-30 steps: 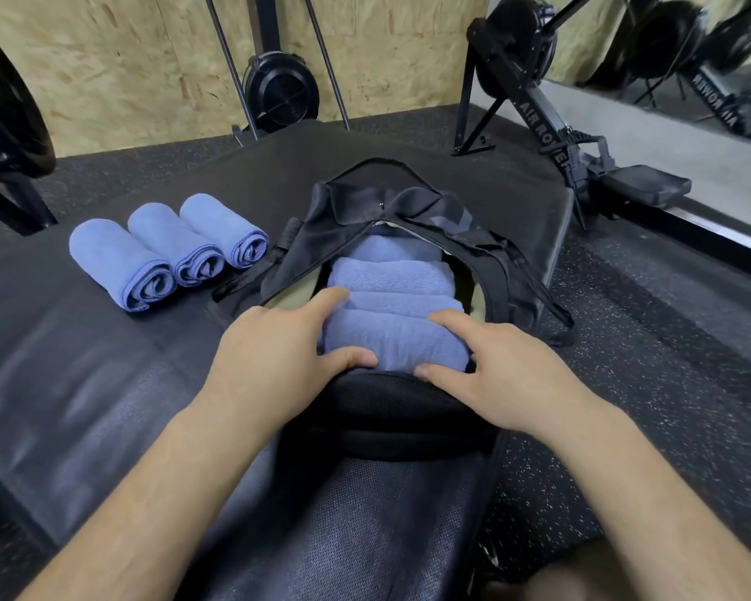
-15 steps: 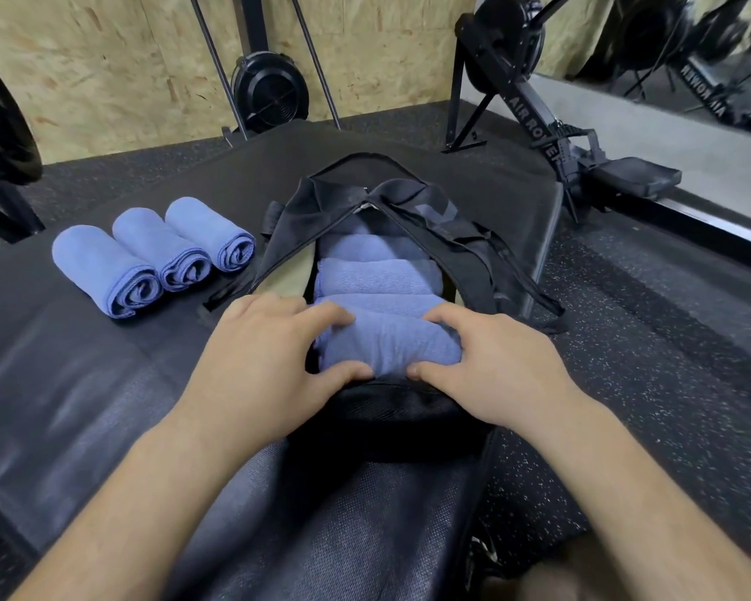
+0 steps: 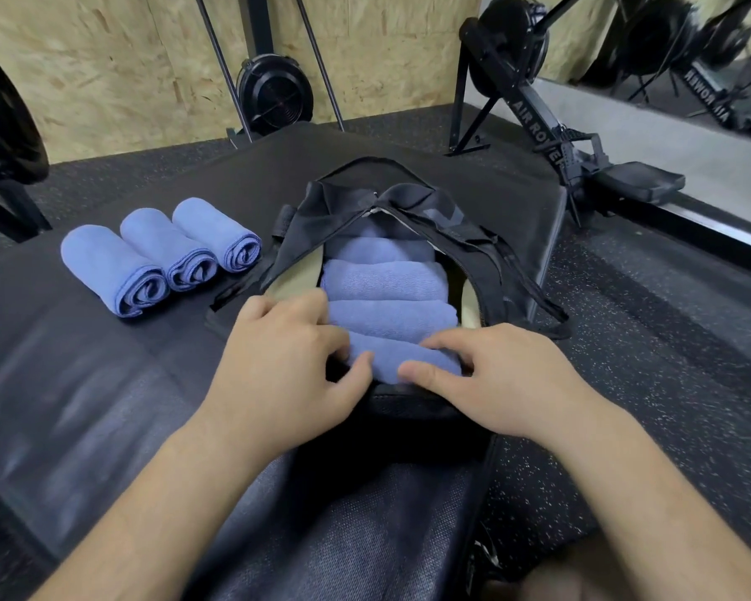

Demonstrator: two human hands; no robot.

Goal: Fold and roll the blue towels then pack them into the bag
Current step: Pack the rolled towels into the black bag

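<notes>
A black bag (image 3: pixel 356 201) lies open on a black mat (image 3: pixel 83 383), with several rolled blue towels (image 3: pixel 382 284) packed side by side inside it. The nearest rolled towel (image 3: pixel 391 353) sits at the bag's front edge. My left hand (image 3: pixel 278 366) grips its left end, fingers curled in beside it and thumb on its front. My right hand (image 3: pixel 504 379) holds its right end, with fingers over the top and thumb against the front. Three more rolled blue towels (image 3: pixel 165 253) lie in a row on the mat, left of the bag.
A black air rower (image 3: pixel 547 132) stands on the speckled rubber floor to the right, beside a wall mirror (image 3: pixel 690 49). A black fan wheel on a stand (image 3: pixel 276 91) is behind the mat against the wooden wall. Dark equipment (image 3: pixel 1 136) stands at far left.
Both hands have closed in on the nearest towel. My left fingers have curled down at its left end, and both thumbs now sit nearer each other on its front.
</notes>
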